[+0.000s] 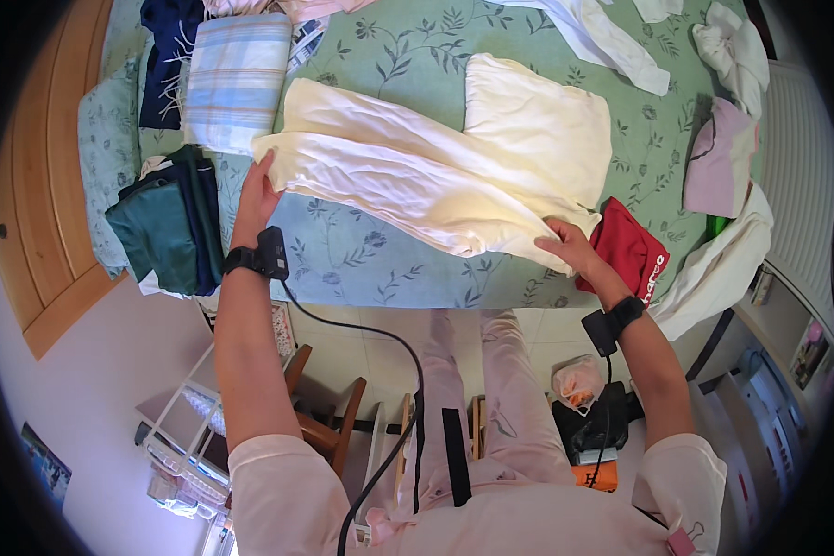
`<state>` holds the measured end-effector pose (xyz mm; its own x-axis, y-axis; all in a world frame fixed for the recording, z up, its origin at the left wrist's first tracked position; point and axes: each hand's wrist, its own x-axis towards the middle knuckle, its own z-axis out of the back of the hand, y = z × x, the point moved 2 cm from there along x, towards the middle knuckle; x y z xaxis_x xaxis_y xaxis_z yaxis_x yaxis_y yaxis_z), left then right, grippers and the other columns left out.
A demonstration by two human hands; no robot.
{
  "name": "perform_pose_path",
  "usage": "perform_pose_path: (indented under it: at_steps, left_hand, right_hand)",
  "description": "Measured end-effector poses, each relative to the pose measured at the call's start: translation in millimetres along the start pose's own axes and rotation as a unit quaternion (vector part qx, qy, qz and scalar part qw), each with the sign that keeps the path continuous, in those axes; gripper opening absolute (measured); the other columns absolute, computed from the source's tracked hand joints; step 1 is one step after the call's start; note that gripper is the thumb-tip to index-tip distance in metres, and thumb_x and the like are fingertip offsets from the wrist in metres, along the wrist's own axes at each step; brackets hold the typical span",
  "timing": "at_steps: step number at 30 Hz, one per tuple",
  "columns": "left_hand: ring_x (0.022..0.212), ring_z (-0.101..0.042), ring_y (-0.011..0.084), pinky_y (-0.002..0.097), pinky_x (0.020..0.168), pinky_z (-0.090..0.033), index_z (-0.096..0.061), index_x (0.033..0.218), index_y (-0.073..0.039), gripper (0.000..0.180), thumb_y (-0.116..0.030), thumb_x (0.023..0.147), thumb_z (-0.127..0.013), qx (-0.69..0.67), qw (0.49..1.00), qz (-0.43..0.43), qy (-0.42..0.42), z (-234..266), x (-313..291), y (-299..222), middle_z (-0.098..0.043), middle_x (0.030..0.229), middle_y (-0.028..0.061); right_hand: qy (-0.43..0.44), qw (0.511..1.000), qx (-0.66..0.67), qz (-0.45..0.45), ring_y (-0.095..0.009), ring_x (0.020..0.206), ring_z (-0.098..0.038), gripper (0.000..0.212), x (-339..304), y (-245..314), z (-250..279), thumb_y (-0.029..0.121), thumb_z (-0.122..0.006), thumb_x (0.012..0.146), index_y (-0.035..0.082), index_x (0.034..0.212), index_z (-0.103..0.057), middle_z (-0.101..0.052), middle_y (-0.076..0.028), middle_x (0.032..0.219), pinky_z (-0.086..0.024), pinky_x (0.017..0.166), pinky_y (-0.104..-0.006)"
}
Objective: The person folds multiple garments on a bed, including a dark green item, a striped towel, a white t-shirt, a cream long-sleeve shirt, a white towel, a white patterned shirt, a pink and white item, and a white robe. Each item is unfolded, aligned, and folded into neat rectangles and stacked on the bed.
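A long cream garment (380, 171) lies stretched across the near part of the bed, and I cannot tell its exact kind. Its narrower end is at the left, in two layers, while a broad part (537, 120) spreads to the far right. My left hand (261, 190) is closed on the left end's near corner, thumb on top and the other fingers mostly hidden. At the right, my right hand (570, 246) pinches the near edge of the cloth. Between the hands the fabric is wrinkled and sags slightly near the bed's edge.
A green floral sheet (343, 255) covers the bed. Left of the garment are a folded blue plaid cloth (236, 83) and dark green folded clothes (167, 222). A red garment (625, 250) sits beside my right hand. White and pinkish clothes (713, 157) lie farther right.
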<state>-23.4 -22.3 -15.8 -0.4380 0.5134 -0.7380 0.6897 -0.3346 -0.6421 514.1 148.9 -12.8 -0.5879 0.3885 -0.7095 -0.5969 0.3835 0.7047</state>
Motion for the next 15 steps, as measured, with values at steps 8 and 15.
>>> perform_pose_path:
  at_steps: [8, 15]
  left_hand:
    - [0.08, -0.058, 0.0132, 0.0277, 0.074, -0.05, -0.054, 0.101, 0.0, 0.027, -0.025, 0.096, -0.045, 0.027, 0.989, -0.146, 0.011, -12.3, -68.8, 75.1, -0.059, 0.086, 0.0064]
    - [0.072, -0.06, 0.0135, 0.0255, 0.068, -0.05, -0.055, 0.108, -0.001, 0.029, -0.005, 0.081, -0.064, 0.066, 0.991, 0.045, 0.11, -135.7, -161.6, 222.6, -0.062, 0.084, 0.0063]
  right_hand:
    - [0.027, 0.992, 0.119, -0.032, -0.005, 0.086, -0.049, 0.027, -11.1, 14.0, 0.0, 0.017, -0.058, 0.088, 0.002, 0.11, -0.057, -0.057, 0.005, 0.093, -0.039, 0.079, -0.0206]
    - [0.013, 0.99, 0.125, -0.07, -0.005, 0.09, -0.051, 0.029, -4.4, 8.3, -1.8, 0.016, -0.057, 0.088, 0.001, 0.112, -0.057, -0.059, 0.003, 0.099, -0.04, 0.082, -0.0221]
